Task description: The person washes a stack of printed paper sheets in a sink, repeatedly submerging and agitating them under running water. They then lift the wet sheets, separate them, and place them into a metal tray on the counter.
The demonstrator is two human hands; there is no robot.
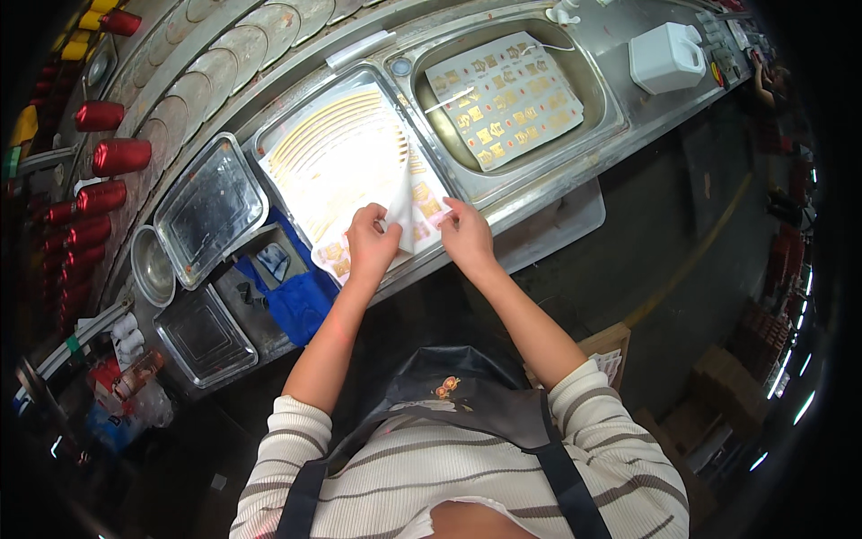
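Observation:
A white sheet with curved yellow bands lies in a shallow metal tray on the bench. My left hand is closed on the near edge of this sheet, which is lifted and curled. Below it shows a decal sheet with gold and pink prints. My right hand is at the tray's near right edge, beside the decal sheet. Its thumb and forefinger are apart, and its other fingers are partly hidden.
Right of the tray, a metal sink holds another printed sheet. A white jug stands beyond it. Leftward are an empty metal tray, a bowl, a blue cloth and red cylindrical pieces along a conveyor of round plates.

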